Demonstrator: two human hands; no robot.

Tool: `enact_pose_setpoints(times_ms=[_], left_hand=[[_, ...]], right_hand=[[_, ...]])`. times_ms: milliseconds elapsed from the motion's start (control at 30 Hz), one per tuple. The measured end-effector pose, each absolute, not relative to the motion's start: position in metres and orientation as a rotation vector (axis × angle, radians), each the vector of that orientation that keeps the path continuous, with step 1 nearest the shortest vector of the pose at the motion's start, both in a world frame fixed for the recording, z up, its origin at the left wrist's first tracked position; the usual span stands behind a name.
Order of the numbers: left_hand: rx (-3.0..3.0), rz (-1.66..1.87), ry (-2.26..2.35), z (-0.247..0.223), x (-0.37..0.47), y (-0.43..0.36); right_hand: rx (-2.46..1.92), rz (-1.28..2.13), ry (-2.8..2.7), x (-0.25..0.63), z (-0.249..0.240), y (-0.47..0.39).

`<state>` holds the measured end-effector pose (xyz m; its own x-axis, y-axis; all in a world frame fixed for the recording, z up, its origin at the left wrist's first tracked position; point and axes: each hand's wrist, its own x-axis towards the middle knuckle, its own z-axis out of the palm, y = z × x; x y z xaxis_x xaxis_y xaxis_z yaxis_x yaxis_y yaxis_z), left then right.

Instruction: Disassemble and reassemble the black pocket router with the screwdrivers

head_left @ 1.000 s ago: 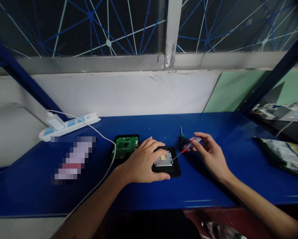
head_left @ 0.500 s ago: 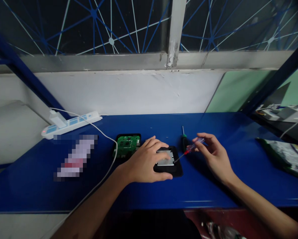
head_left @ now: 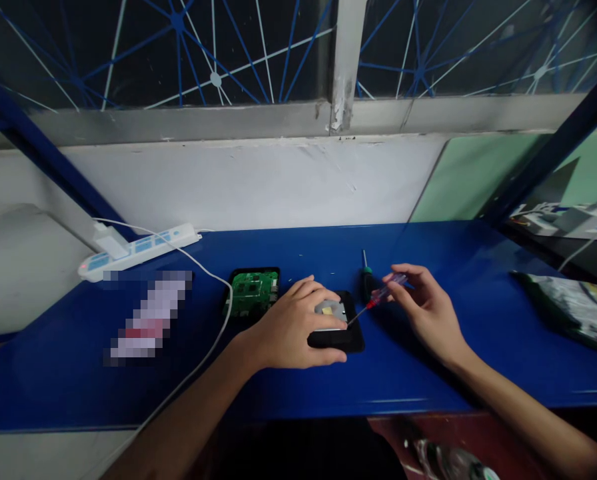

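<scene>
My left hand is spread over a black plastic cover lying on the blue table, holding it down. Its thumb lies along the near edge and a finger presses a silver metal plate in the cover, which the hand partly hides. Between the fingertips of my right hand is a small screwdriver with a clear purplish handle and red collar. The tilted shaft's tip meets the plate's right near corner; I cannot make out a screw there. Left of the cover, a green circuit board sits in a black shell.
A second screwdriver, dark with a green collar, lies behind the cover. A white cable crosses the table from a power strip. A blurred-out item lies left, a shiny bag at the right edge.
A finger of my left hand has shifted toward the near side of the silver plate, uncovering a yellowish patch. The screwdriver tip stays at the plate's corner. The view has shifted slightly.
</scene>
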<state>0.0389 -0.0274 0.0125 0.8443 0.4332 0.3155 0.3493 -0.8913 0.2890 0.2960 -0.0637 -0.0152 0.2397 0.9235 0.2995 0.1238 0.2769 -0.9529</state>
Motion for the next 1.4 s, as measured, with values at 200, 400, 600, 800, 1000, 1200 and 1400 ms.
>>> enact_pose_setpoints(times_ms=[200, 400, 600, 800, 1000, 1200, 1400], left_hand=[[2.827, 0.522, 0.620, 0.0126, 0.0393, -0.0271], [2.827, 0.542, 0.602, 0.0121, 0.0395, -0.0259], [2.813, 0.553, 0.597, 0.0136, 0.0397, -0.0267], [2.816, 0.545, 0.609, 0.0143, 0.0397, -0.0273], [2.814, 0.567, 0.601, 0.0114, 0.0396, -0.0267], [2.818, 0.564, 0.605, 0.0109, 0.0399, -0.0268], [2.804, 0.545, 0.601, 0.0143, 0.0408, -0.0291]], right_hand=[[-1.130, 0.733, -1.206, 0.2969, -0.0132, -0.0641], [-1.130, 0.675, -1.184, 0.2975, -0.0101, -0.0641], [-1.148, 0.680, -1.208, 0.2960, -0.0104, -0.0647], [-1.149, 0.683, -1.215, 0.2960, -0.0099, -0.0645], [-1.132, 0.690, -1.226, 0.2963, -0.0085, -0.0658], [-1.155, 0.664, -1.247, 0.2959, -0.0066, -0.0659], [-1.128, 0.663, -1.261, 0.2934, -0.0061, -0.0663]])
